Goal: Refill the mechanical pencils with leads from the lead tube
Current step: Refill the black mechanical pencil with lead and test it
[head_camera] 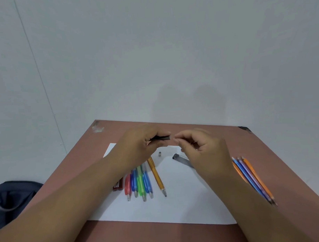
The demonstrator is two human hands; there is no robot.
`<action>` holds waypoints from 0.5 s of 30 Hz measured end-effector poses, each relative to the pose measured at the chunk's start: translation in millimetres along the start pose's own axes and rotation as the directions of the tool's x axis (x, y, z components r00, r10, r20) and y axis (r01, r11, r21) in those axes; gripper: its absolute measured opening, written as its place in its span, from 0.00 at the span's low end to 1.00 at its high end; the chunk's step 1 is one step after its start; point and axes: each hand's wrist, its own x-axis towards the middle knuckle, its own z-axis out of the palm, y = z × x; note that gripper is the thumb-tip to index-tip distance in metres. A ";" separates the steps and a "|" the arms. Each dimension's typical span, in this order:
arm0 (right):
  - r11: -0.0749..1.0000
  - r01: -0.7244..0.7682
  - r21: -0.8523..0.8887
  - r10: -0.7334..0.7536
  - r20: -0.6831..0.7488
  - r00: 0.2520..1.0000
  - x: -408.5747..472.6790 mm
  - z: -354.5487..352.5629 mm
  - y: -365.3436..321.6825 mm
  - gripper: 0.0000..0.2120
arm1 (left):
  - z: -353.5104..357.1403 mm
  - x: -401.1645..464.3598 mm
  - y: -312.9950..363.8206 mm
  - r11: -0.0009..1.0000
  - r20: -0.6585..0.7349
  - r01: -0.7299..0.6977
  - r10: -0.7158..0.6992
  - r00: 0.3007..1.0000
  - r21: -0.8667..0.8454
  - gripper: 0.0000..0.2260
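My left hand (pixel 139 145) grips a dark mechanical pencil (pixel 163 138) held level above the white paper (pixel 177 201). My right hand (pixel 197 146) pinches something very thin right at the pencil's open end; it is too small to make out. A small metal cap (pixel 160 154) stands on the paper below the hands. A grey lead tube (pixel 181 160) lies beside it, partly under my right hand. Several coloured mechanical pencils (pixel 139 183) and an orange one (pixel 157 177) lie on the paper under my left arm.
A dark red lead case (pixel 118 185) lies at the paper's left edge. Several slim pencils (pixel 253 177) lie on the brown table (pixel 177 234) to the right, partly under my right arm. A dark bag (pixel 13 200) sits on the floor at the left.
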 end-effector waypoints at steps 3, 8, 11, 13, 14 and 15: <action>0.998 -0.032 0.052 0.031 0.015 0.999 -0.7 0.8 -1.0 0.06 | 1.9 0.3 -0.5 1.000 -0.019 -0.027 0.026 0.999 -0.012 0.11; 0.992 -0.068 0.105 0.068 0.001 0.998 -0.7 0.7 -3.6 0.06 | 2.6 0.7 1.7 0.996 -0.036 -0.090 0.090 0.995 -0.006 0.11; 0.984 -0.100 0.147 0.100 0.008 0.995 -0.2 -0.2 -5.0 0.08 | 2.2 1.0 2.5 0.995 -0.039 -0.097 0.097 0.995 -0.002 0.12; 0.983 -0.112 0.149 0.110 0.021 0.994 0.0 -0.1 -4.5 0.08 | 2.0 0.9 2.5 0.995 -0.041 -0.100 0.100 0.994 -0.001 0.12; 0.984 -0.110 0.143 0.108 0.026 0.994 0.0 0.2 -4.4 0.08 | 2.1 0.6 2.1 0.995 -0.044 -0.103 0.103 0.994 0.002 0.12; 0.986 -0.103 0.130 0.101 0.028 0.995 0.1 0.5 -3.8 0.08 | 1.8 0.7 2.0 0.995 -0.047 -0.103 0.104 0.994 0.004 0.11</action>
